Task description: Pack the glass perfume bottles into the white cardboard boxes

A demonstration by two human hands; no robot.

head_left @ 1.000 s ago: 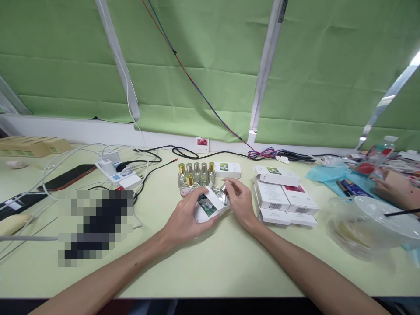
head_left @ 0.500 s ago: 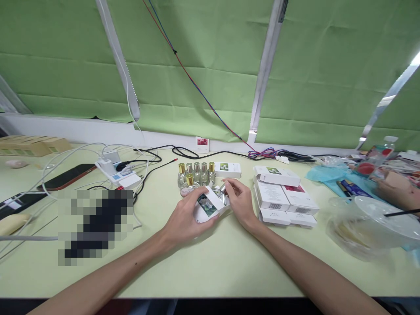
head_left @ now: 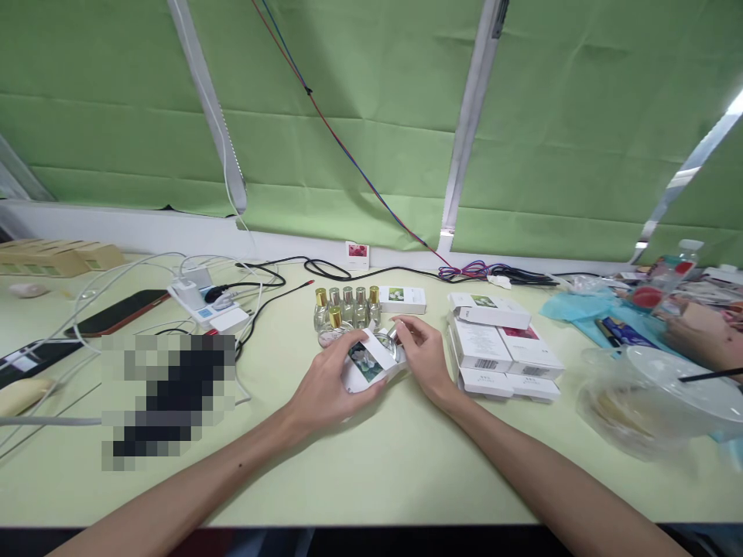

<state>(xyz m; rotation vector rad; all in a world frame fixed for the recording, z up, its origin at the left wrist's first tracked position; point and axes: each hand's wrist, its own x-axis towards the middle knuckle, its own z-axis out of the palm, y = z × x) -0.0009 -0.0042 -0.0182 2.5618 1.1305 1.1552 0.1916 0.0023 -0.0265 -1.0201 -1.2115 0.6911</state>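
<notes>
My left hand (head_left: 328, 379) is wrapped round a small white box (head_left: 367, 363) with a dark green flower picture, tilted above the table. At the box's right end a glass perfume bottle (head_left: 390, 348) shows partly inside the opening. The fingers of my right hand (head_left: 426, 356) pinch the bottle's silvery cap end, which they partly hide. Just behind my left hand stand several perfume bottles (head_left: 348, 309) with gold and silver caps. Behind them to the right lies another white box (head_left: 402, 299) with a flower picture.
Several white boxes (head_left: 505, 348) are stacked right of my hands. Farther right are a clear plastic bowl (head_left: 655, 394) with a lid and blue plastic (head_left: 572, 313). A power strip (head_left: 212, 309), cables and phones (head_left: 119, 311) lie on the left. Green blinds (head_left: 360, 155) hang behind the table.
</notes>
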